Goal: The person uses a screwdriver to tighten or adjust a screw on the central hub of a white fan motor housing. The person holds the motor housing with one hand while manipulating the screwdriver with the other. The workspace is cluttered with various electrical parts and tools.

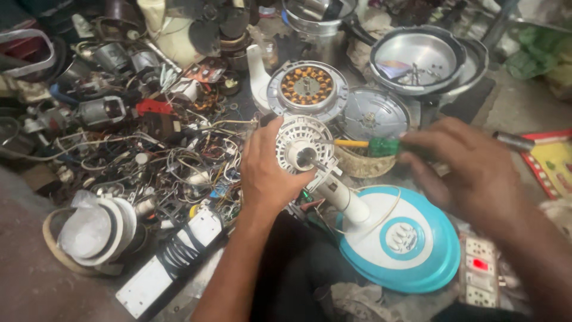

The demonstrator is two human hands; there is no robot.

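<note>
Tightly hemmed by clutter, left hand (269, 173) clasps fan housing (301, 146); right hand (471, 173) grips screwdriver (372, 145).

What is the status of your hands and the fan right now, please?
Left hand gripping white fan motor housing. Right hand holding green-handled screwdriver, tip at housing. Loose wires piled close on the left.

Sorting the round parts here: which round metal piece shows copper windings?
The round grey motor plate just beyond the left hand; its centre holds a ring of orange-brown coils, unlike the bare shiny bowls beside it.
</note>
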